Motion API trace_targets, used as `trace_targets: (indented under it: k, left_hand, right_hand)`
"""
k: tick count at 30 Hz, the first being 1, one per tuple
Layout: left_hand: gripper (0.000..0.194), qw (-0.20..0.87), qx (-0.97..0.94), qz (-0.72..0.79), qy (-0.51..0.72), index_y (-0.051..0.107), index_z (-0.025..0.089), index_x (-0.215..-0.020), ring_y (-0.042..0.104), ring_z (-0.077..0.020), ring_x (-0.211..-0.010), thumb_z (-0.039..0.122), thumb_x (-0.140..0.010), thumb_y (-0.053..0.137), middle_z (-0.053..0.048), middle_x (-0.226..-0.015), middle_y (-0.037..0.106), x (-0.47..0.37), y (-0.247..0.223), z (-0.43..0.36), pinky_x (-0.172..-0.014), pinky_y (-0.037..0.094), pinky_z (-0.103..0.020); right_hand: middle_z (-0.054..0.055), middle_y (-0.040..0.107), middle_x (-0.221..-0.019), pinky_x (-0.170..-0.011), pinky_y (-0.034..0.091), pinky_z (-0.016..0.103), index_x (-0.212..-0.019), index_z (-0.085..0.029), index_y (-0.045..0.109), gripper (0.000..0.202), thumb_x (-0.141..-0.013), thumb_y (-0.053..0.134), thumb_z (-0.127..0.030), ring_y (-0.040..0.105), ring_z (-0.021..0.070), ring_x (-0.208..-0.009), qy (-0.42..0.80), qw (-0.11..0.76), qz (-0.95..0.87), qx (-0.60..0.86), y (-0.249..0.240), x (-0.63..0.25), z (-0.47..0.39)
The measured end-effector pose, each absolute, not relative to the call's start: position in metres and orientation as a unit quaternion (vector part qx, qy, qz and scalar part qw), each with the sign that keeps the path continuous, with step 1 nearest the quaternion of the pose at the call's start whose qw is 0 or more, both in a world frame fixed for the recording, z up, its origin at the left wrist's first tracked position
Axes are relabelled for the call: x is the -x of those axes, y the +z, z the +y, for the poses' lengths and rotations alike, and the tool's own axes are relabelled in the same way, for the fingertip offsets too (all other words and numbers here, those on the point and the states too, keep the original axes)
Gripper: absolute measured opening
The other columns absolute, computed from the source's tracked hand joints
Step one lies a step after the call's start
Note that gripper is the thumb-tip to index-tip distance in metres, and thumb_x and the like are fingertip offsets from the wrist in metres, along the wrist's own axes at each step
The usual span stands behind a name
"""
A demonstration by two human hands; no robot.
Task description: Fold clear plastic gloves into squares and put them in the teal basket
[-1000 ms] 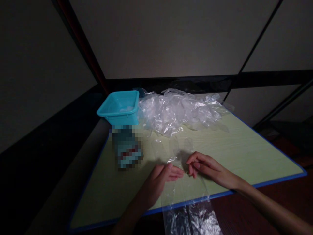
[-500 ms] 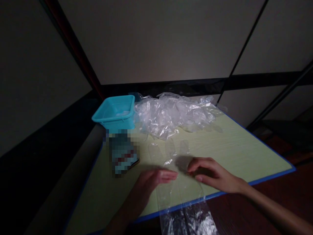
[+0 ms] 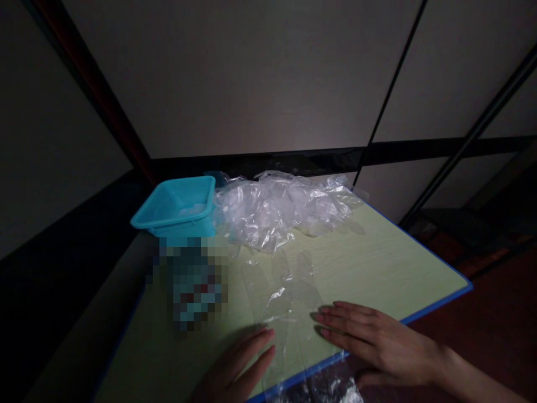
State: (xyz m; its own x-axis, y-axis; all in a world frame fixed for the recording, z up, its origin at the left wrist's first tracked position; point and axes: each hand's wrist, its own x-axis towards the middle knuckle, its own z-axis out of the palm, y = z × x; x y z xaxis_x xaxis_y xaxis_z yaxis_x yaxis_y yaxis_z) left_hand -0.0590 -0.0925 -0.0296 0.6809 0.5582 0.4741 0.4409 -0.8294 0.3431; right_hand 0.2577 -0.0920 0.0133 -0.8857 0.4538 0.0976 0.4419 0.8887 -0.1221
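Clear thin plastic gloves (image 3: 281, 296) lie spread on the pale yellow-green table (image 3: 369, 263), fingers pointing away from me, their lower ends hanging over the blue front edge. My right hand (image 3: 373, 341) is at their right side, palm down with its fingers stretched out, holding nothing. On the left side of the gloves is my left hand (image 3: 243, 364), its fingers apart and nothing between them. Behind lies a crumpled heap of clear plastic (image 3: 281, 207).
A turquoise basin (image 3: 180, 210) stands at the back left, with something whitish inside. In front of it lies a pixelated, unreadable object (image 3: 195, 288). Dark-banded panels (image 3: 260, 78) rise behind the table.
My right hand has gone from curled to flat with fingers stretched. Both hands sit lower in the view, and my left fingers have spread. The whole scene has shifted left and slightly down.
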Motion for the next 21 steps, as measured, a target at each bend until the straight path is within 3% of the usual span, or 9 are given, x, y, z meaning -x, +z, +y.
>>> trace_targets:
  k: [5, 8, 11, 15, 21]
  left_hand:
    - [0.036, -0.070, -0.919, 0.206, 0.330, 0.047, 0.018, -0.128, 0.047, -0.0138, -0.120, 0.016, -0.093, 0.041, -0.004, -0.120, 0.060, 0.055, -0.045, -0.087, -0.102, 0.036, -0.024]
    - [0.030, -0.120, -0.916, 0.214, 0.318, 0.056, 0.015, -0.118, 0.050, -0.0155, -0.117, 0.025, -0.094, 0.039, -0.005, -0.117, 0.062, 0.051, -0.034, -0.092, -0.101, 0.038, -0.025]
    - [0.034, -0.125, -0.929, 0.248, 0.244, 0.058, 0.013, -0.113, 0.054, -0.0198, -0.112, 0.033, -0.092, 0.042, -0.008, -0.117, 0.062, 0.048, -0.018, -0.099, -0.094, 0.046, -0.029]
    - [0.030, -0.144, -0.927, 0.251, 0.236, 0.061, 0.011, -0.108, 0.060, -0.0203, -0.102, 0.022, -0.089, 0.041, -0.009, -0.110, 0.066, 0.042, -0.011, -0.106, -0.082, 0.053, -0.028]
    - [0.029, -0.122, -0.914, 0.296, 0.249, 0.061, 0.013, -0.109, 0.061, -0.0203, -0.101, 0.020, -0.088, 0.043, -0.008, -0.113, 0.065, 0.035, -0.010, -0.108, -0.082, 0.053, -0.028]
  right_hand:
    - [0.014, 0.040, -0.138, -0.105, 0.035, 0.038, -0.136, -0.003, 0.034, 0.055, -0.091, 0.046, -0.033, 0.033, 0.0231, -0.130, -0.030, 0.079, -0.976, 0.201, 0.003, -0.250, -0.094]
    - [0.015, 0.047, -0.133, -0.102, 0.040, 0.038, -0.131, -0.002, 0.042, 0.049, -0.089, 0.050, -0.026, 0.037, 0.0232, -0.127, -0.058, 0.118, -0.971, 0.200, -0.002, -0.250, -0.095]
    - [0.016, 0.051, -0.129, -0.099, 0.043, 0.038, -0.126, -0.002, 0.047, 0.044, -0.088, 0.051, -0.022, 0.039, 0.0240, -0.125, -0.079, 0.145, -0.965, 0.204, -0.005, -0.250, -0.097]
    - [0.018, 0.056, -0.122, -0.094, 0.048, 0.040, -0.119, 0.000, 0.053, 0.036, -0.089, 0.048, -0.019, 0.043, 0.0267, -0.123, -0.076, 0.173, -0.962, 0.199, -0.005, -0.248, -0.098]
    - [0.018, 0.058, -0.120, -0.095, 0.047, 0.040, -0.119, -0.001, 0.053, 0.033, -0.089, 0.043, -0.012, 0.044, 0.0254, -0.122, -0.072, 0.189, -0.957, 0.209, -0.002, -0.249, -0.094]
